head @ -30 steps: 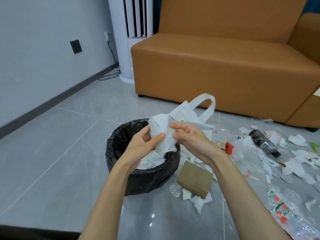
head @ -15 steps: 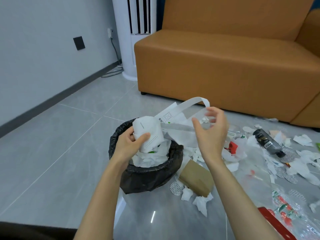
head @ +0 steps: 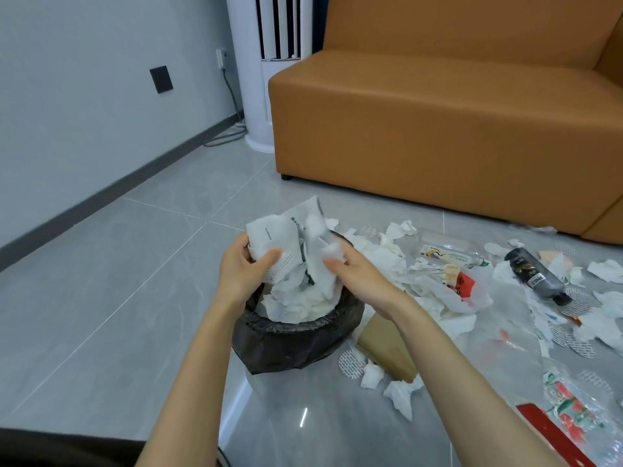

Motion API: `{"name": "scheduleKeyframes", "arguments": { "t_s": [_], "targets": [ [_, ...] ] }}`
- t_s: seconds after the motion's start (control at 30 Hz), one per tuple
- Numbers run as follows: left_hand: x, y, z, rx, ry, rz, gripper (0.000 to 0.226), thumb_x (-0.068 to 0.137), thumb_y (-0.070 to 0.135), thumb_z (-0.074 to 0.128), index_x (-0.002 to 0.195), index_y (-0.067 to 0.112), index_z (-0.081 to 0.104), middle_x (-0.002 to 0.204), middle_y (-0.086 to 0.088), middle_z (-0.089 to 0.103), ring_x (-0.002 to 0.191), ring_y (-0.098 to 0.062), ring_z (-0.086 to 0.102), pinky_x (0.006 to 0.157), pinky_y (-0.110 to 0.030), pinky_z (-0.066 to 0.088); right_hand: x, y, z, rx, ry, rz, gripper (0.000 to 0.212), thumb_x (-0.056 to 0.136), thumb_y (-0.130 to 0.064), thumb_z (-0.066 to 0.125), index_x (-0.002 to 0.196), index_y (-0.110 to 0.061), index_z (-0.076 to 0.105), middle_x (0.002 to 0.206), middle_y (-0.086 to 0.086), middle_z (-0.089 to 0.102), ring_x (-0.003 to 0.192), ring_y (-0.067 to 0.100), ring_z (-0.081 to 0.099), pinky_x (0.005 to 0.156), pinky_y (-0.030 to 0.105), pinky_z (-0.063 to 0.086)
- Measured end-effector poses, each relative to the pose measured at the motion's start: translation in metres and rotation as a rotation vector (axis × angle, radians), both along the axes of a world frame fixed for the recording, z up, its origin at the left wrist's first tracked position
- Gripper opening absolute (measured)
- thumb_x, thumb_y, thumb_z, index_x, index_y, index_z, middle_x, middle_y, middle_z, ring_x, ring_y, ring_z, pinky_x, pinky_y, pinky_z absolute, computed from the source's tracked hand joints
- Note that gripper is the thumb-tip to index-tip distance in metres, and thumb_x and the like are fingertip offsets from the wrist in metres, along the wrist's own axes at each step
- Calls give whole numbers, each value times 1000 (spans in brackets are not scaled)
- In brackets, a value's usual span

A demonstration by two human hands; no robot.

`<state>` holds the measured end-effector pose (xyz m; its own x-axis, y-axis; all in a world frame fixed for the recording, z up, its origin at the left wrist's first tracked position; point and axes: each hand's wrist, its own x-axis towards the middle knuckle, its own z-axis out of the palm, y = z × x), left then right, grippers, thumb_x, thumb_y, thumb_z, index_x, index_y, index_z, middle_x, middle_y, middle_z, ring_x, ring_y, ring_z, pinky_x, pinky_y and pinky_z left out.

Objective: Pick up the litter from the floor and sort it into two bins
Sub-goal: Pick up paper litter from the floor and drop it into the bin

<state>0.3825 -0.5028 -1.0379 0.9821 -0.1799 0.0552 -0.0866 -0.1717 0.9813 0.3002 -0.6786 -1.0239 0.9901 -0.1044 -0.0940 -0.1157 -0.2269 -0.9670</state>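
Grey tiled floor (head: 101, 298) fills most of the view and is glossy. Pale grey wall (head: 84, 62) with dark skirting runs along the left. Orange-brown leather sofa (head: 438, 129) sits at back right. White tower fan (head: 259, 96) stands in the corner just beside the sofa's left end, its cable trailing along the skirting. Small black square wall plate (head: 161, 79) is on the wall.

Round bin with black liner (head: 296, 342) stands on the floor at centre, nearly full of crumpled white paper. Litter is spread over the floor to its right:
- white tissue scraps (head: 401, 396)
- clear plastic wrapper with red print (head: 569, 406)
- flat brown cardboard box (head: 387, 345), just beside the bin and partly under the right forearm
- black plastic bottle (head: 536, 276), on its side further right

Crumpled white non-woven bag (head: 276, 237) is directly over the bin's mouth, held in both hands. Left hand (head: 241, 267) has its fingers curled round the bag's left wad, thumb across the front. Right hand (head: 357, 274) has its fingers dug into the bag's right side.

Vs 0.5 s ago: the right hand was open and off the bag, up by the handle loop, which stuck out to the right. Now it grips the bag and the loop is bunched in. Left hand's grip is unchanged. The bag is more compact.
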Motion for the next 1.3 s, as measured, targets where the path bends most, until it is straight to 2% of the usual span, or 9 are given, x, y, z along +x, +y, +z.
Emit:
{"name": "scheduleKeyframes", "arguments": {
  "t_s": [0.13, 0.27, 0.4, 0.7, 0.8, 0.9, 1.07, 1.17, 1.3],
  "targets": [
    [5, -6, -9, 251, -193, 6, 34, 75, 15, 72, 103, 32, 61, 92, 10, 66, 86, -14, 63, 71, -29, 49, 19, 17, -25, -396, 59, 176, 62, 97, -10, 37, 152, -27, 13, 141, 0, 47, 118, 13, 49, 98, 29, 42],
    [3, -12, -24, 387, -212, -4, 43, 75, 25, 73, 115, 28, 57, 98, 14, 63, 90, -7, 58, 73, -19, 42, 21, 15, -45, -672, 131, 157, 89, 90, -2, 46, 150, -33, -11, 97, 10, 54, 80, 24, 53, 68, 37, 42],
    [9, -14, -45, 613, -197, -50, 52, 76, 21, 71, 124, 27, 51, 100, -5, 66, 90, -25, 61, 77, -36, 51, 20, 11, -54, -794, 46, 81, 89, 81, 6, 58, 152, -23, 12, 136, 0, 34, 115, 21, 43, 88, 30, 44],
    [12, -28, -67, 1178, -192, -286, 58, 89, 3, 52, 142, 18, 33, 123, -14, 57, 109, -32, 55, 82, -38, 47, 26, -6, -65, -985, 4, 95, 64, 79, 11, 48, 129, -27, 58, 128, -1, 60, 118, 24, 48, 109, 40, 32],
    [13, -35, -74, 1189, -188, -439, 72, 89, -6, 45, 150, 20, 16, 157, -1, 17, 140, -27, 28, 96, -39, 44, 19, -8, -69, -940, 40, -2, 56, 86, 3, 44, 131, -28, 55, 139, -7, 52, 137, 19, 31, 119, 43, 2],
    [14, -44, -79, 1048, -67, -542, 70, 96, 2, 35, 151, 16, -5, 158, 4, -14, 147, -24, 0, 113, -41, 27, 10, -15, -77, -858, -27, -274, 41, 93, -7, 43, 130, -20, 57, 152, -4, 32, 145, 20, 14, 121, 41, 4],
    [-2, -61, -70, 670, 114, -578, 54, 102, 26, 21, 151, 25, -3, 158, -8, -12, 145, -24, -13, 118, -40, 0, -3, -15, -82, -477, 28, -456, 51, 96, -1, 35, 144, -21, 36, 159, -1, 7, 133, 13, 35, 98, 15, 29],
    [-5, -69, -70, 559, 245, -586, 64, 96, 58, 23, 149, 37, -7, 158, -8, -11, 144, -20, -20, 117, -47, -2, -6, -14, -85, -264, 29, -519, 53, 100, -4, 30, 150, -15, 19, 157, 2, 19, 139, 14, 29, 101, 12, 19],
    [-5, -74, -77, 772, 153, -683, 88, 84, 61, 51, 147, 41, -8, 158, -12, -2, 146, -26, -8, 116, -46, 11, -7, -14, -84, -132, 44, -494, 49, 103, -10, 28, 150, -16, 20, 155, -3, 24, 143, 11, 22, 101, 9, 16]
  ]
}}
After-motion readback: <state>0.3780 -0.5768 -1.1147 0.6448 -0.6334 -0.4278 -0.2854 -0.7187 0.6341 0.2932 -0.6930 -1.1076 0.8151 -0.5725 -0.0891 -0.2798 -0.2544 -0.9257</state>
